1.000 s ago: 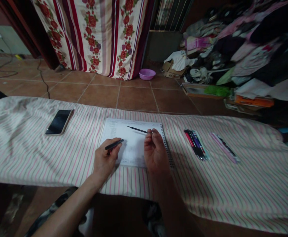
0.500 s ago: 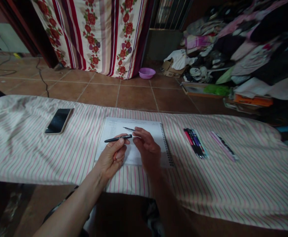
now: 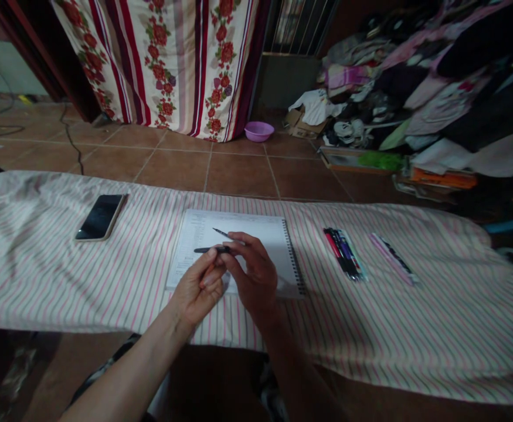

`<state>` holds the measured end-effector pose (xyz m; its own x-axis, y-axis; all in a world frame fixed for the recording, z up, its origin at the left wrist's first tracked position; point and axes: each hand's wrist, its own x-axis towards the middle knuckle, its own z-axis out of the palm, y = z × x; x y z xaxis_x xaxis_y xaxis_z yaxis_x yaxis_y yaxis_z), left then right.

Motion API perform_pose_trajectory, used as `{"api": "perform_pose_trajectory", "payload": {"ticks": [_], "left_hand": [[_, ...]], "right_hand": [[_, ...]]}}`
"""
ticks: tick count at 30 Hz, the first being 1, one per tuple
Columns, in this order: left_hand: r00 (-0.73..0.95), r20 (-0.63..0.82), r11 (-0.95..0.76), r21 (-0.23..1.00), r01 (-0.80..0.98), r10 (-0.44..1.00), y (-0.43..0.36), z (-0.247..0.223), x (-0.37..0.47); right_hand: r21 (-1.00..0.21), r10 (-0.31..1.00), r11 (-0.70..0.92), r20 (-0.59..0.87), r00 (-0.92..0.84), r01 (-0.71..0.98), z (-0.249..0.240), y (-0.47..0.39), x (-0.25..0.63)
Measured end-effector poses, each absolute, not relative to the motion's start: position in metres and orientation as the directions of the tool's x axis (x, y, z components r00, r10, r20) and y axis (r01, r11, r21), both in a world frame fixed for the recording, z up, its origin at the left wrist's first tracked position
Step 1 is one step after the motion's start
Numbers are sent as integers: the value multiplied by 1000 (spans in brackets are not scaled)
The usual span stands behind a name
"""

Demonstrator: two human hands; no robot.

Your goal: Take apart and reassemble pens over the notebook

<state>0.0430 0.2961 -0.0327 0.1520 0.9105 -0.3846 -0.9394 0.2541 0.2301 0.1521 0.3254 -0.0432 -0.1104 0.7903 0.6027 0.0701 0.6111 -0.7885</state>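
Over a spiral notebook (image 3: 256, 225) my left hand (image 3: 201, 287) pinches a black pen barrel (image 3: 206, 249) between thumb and fingers. Something orange shows under its curled fingers. My right hand (image 3: 254, 266) holds a thin dark pen piece (image 3: 221, 232) with a pointed tip aimed to the upper left. The right thumb and fingers also meet the right end of the black barrel, so the two hands touch or nearly touch. Part of each held piece is hidden by the fingers.
A phone (image 3: 101, 217) lies at the left on the striped cloth (image 3: 146, 234). Several pens (image 3: 344, 253) lie right of the notebook, with more pens (image 3: 393, 258) further right. A purple basin (image 3: 258, 131) stands on the tiled floor beyond.
My right hand has moved left and closed in on the left hand, its fingers now at the barrel's end. The thin piece has shifted left and tilts more steeply.
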Motion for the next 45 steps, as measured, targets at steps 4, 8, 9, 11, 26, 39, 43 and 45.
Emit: {"api": "perform_pose_trajectory", "payload": {"ticks": [4,8,9,11,26,39,43,45], "left_hand": [[145,-398,237,193,-952,906,294,-34,42],[135,-415,231,190,-954,900,292,-34,43],[134,-411,231,196,-953,901,292,-34,43],[141,-399,244,218,-945,906,292,-34,43],[171,-387,325,378,-867,906,293,-36,37],[-163,294,-78,663,745,942,297,-55,4],[-116,318,-93,573,814,941,298,-61,5],[-126,347,-103,571,815,929,296,-62,7]], "right_hand": [[-709,734,678,668,-123,196,-37,322,152],[-676,716,694,682,-145,249,-35,319,152],[-664,708,702,690,-152,258,-35,319,152],[-638,689,721,703,-177,270,-36,318,152],[-529,609,788,744,-276,314,-39,316,155],[-851,831,498,524,188,169,-49,330,174],[-858,845,489,511,158,159,-48,327,175],[-854,843,497,517,150,153,-48,326,175]]}}
